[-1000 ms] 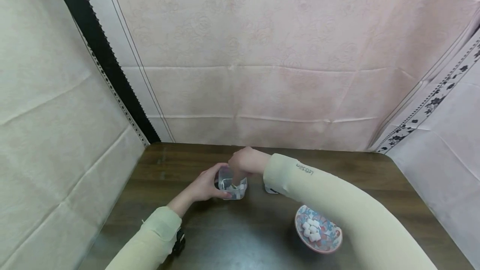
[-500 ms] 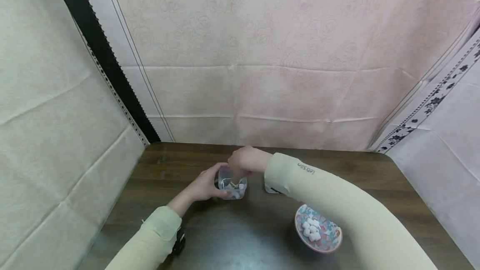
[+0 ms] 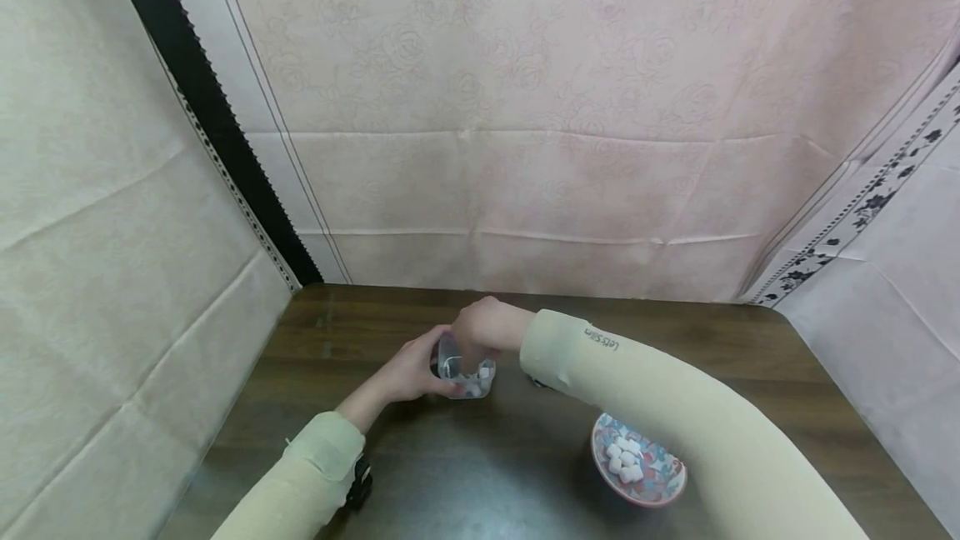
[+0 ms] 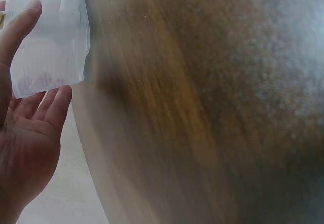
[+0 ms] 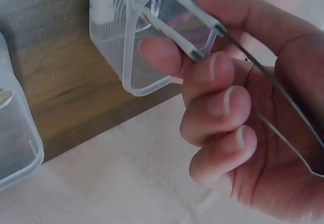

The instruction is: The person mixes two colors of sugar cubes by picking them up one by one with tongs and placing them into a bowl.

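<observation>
Tweezers (image 5: 218, 28), tips indistinct in container (image 5: 112, 39)

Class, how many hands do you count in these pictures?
2: the left hand is around the clear box; the right hand is at the box's opening, holding tweezers. No others show.

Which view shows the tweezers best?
Right wrist: the tweezers are close up in the right hand, both arms visible. Head: that hand hides most or all of them. Left wrist: none I can make out.
</observation>
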`<action>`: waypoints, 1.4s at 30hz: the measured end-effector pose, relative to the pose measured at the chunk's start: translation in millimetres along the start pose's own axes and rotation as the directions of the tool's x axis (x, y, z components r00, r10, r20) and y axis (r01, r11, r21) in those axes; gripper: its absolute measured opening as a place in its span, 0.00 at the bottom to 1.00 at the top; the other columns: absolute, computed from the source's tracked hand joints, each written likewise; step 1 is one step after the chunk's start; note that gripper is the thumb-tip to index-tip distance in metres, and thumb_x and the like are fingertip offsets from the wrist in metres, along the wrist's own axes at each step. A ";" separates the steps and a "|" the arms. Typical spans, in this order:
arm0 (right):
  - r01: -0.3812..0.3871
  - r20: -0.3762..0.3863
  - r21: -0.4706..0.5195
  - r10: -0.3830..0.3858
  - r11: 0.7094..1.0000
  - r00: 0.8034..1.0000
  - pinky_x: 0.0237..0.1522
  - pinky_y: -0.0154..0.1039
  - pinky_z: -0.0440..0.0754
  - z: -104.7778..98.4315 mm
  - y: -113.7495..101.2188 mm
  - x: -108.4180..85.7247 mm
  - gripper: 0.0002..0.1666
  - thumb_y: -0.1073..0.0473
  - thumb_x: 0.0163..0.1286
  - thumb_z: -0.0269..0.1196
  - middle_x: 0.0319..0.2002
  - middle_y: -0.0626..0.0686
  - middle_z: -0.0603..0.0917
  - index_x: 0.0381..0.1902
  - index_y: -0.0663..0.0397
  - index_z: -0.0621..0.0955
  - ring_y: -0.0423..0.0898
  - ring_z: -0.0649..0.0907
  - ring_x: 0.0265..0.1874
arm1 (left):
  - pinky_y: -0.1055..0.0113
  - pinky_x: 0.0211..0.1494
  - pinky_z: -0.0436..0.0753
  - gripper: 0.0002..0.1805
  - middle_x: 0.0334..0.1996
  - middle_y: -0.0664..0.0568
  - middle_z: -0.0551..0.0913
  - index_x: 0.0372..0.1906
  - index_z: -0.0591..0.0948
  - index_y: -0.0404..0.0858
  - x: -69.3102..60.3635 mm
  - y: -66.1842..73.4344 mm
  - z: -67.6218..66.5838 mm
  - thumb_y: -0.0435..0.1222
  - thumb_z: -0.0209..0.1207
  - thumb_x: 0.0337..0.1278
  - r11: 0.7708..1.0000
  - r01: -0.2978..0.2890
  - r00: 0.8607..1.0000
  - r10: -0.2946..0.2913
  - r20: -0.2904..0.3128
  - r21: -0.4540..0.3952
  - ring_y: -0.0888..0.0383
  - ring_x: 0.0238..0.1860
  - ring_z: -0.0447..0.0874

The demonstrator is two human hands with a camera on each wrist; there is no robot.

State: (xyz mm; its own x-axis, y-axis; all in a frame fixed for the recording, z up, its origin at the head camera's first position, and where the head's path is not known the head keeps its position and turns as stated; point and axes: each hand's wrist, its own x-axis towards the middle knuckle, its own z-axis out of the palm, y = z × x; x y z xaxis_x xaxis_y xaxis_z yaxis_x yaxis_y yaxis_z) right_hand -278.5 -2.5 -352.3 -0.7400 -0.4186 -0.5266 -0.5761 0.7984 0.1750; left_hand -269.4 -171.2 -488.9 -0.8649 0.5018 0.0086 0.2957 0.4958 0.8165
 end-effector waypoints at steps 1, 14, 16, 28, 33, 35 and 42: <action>0.004 -0.004 -0.010 -0.004 1.000 1.000 0.26 0.33 0.77 -0.1 0.6 -0.3 0.13 0.45 0.70 0.69 0.35 0.45 0.82 0.43 0.45 0.87 0.39 0.80 0.22 | 0.44 0.72 0.78 0.51 0.69 0.47 0.79 0.78 0.68 0.46 0.2 0.3 -0.1 0.42 0.83 0.51 1.000 0.001 1.000 -0.001 0.003 -0.004 0.47 0.67 0.79; 0.052 -0.041 -0.045 -0.054 0.998 0.998 0.26 0.37 0.79 -1.7 19.2 -7.1 0.12 0.46 0.72 0.68 0.27 0.46 0.84 0.38 0.47 0.85 0.41 0.80 0.22 | 0.43 0.74 0.76 0.48 0.68 0.49 0.80 0.75 0.70 0.49 0.1 3.5 0.6 0.41 0.84 0.49 1.000 -0.006 1.000 0.006 -0.015 0.007 0.48 0.68 0.78; 0.059 -0.065 -0.032 -0.061 0.998 0.996 0.28 0.37 0.79 -1.6 23.0 -11.3 0.13 0.46 0.72 0.69 0.28 0.45 0.84 0.41 0.48 0.86 0.41 0.80 0.24 | 0.42 0.73 0.76 0.48 0.67 0.48 0.80 0.75 0.70 0.48 0.3 3.1 1.4 0.40 0.84 0.49 1.000 -0.003 1.000 0.003 -0.018 0.004 0.48 0.68 0.79; 0.101 -0.175 -0.065 -0.111 0.993 0.978 0.24 0.39 0.74 1.0 48.1 -43.2 0.24 0.39 0.71 0.69 0.20 0.42 0.74 0.21 0.44 0.78 0.41 0.72 0.22 | 0.40 0.72 0.77 0.50 0.68 0.44 0.79 0.76 0.69 0.44 0.3 3.8 2.3 0.41 0.83 0.49 1.000 0.005 1.000 -0.005 -0.022 -0.002 0.43 0.67 0.79; 0.141 -0.207 -0.039 -0.146 0.989 0.967 0.22 0.36 0.69 4.2 59.4 -60.2 0.26 0.40 0.73 0.69 0.17 0.40 0.74 0.18 0.42 0.77 0.39 0.70 0.19 | 0.41 0.72 0.78 0.49 0.69 0.43 0.78 0.76 0.69 0.43 0.2 3.4 3.0 0.40 0.83 0.50 1.000 0.007 1.000 -0.008 -0.021 -0.023 0.41 0.69 0.78; 0.154 -0.226 -0.024 -0.156 0.988 0.962 0.21 0.35 0.69 6.6 64.8 -67.4 0.26 0.40 0.73 0.69 0.17 0.40 0.74 0.18 0.42 0.78 0.39 0.70 0.19 | 0.41 0.72 0.78 0.49 0.69 0.43 0.78 0.76 0.69 0.44 -0.2 3.1 3.0 0.40 0.83 0.50 1.000 0.013 1.000 -0.013 -0.025 -0.018 0.41 0.69 0.78; 0.206 -0.327 0.035 -0.184 0.978 0.927 0.18 0.33 0.58 15.0 85.8 -98.9 0.29 0.45 0.71 0.70 0.12 0.38 0.66 0.12 0.40 0.71 0.37 0.63 0.15 | 0.42 0.71 0.78 0.50 0.70 0.41 0.77 0.76 0.69 0.42 0.1 2.4 3.6 0.39 0.84 0.48 1.000 0.002 1.000 -0.003 -0.029 -0.015 0.39 0.69 0.79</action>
State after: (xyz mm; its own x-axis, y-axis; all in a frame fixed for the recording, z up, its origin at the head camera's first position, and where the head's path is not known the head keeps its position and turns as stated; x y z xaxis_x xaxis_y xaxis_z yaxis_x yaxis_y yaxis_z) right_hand -249.5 113.9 -297.7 -0.6934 -0.6763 -0.2487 -0.7039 0.7096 0.0330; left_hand -267.3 -167.5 -489.0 -0.8770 0.4799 0.0229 0.2877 0.4865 0.8250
